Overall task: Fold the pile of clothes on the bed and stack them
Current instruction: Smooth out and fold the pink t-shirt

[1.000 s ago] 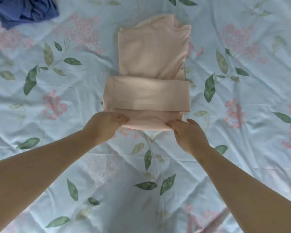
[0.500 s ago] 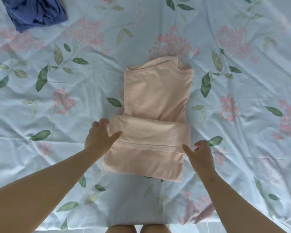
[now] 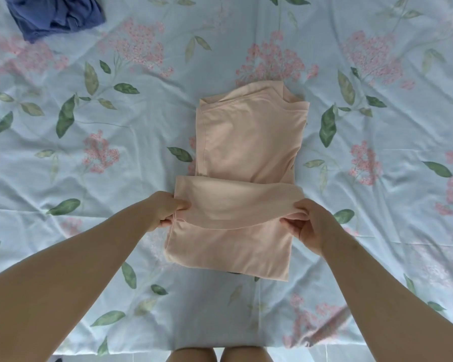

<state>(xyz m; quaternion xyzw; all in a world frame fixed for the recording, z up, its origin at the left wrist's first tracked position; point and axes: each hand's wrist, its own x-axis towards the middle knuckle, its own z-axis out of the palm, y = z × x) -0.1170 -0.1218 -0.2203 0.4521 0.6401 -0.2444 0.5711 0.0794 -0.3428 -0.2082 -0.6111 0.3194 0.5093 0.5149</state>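
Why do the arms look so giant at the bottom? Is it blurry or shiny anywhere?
Head view: the wide lens stretches things near the edges, so the forearms balloon; light is soft and even, no glare, just a faint shadow under the lifted fold of the pink shirt; flowers on the bedsheet look slightly soft.

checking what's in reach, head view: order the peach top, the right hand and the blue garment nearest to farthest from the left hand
1. peach top, centre of the view: the left hand pinches the left end of its fold.
2. right hand, across the fold, pinching its right end.
3. blue garment, crumpled at the far top left of the view.
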